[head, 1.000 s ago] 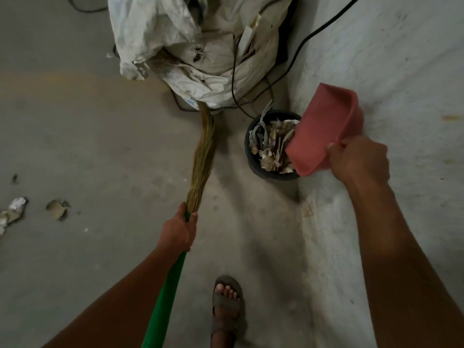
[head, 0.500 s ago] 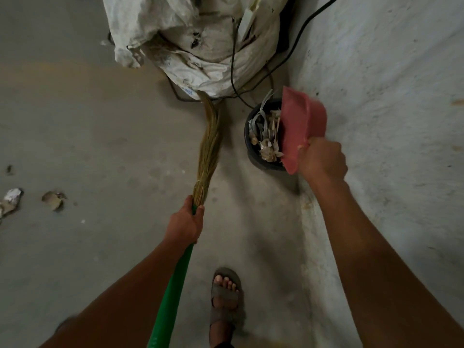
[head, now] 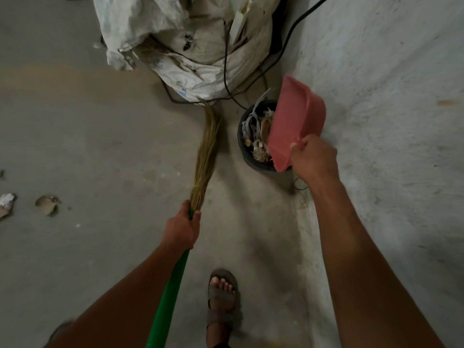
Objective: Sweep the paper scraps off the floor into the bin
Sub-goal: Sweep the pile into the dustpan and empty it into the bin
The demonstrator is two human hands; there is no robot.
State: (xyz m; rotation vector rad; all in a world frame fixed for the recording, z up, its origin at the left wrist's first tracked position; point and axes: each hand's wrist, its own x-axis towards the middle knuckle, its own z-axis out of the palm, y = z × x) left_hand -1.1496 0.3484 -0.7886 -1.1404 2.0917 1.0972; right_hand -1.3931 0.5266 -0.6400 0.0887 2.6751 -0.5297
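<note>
A black bin (head: 244, 149) stands on the floor by the wall, filled with paper scraps (head: 258, 139). My right hand (head: 313, 159) grips the handle of a red dustpan (head: 293, 121), which is tipped over the bin's right side. My left hand (head: 182, 228) grips a broom (head: 204, 156) where its green handle meets the straw bristles; the bristles point away from me and lie left of the bin. Two paper scraps lie on the floor at far left, one brownish (head: 46, 203) and one white (head: 6, 200).
A large dirty white sack (head: 180, 43) sits beyond the bin, with black cables (head: 226, 71) running over and around it. A rough white wall (head: 389, 109) fills the right side. My sandalled foot (head: 222, 297) stands near the bottom centre on the grey concrete floor.
The dustpan has swung back up and to the right over the bin after dipping left half a second ago. The broom and my left hand have hardly shifted.
</note>
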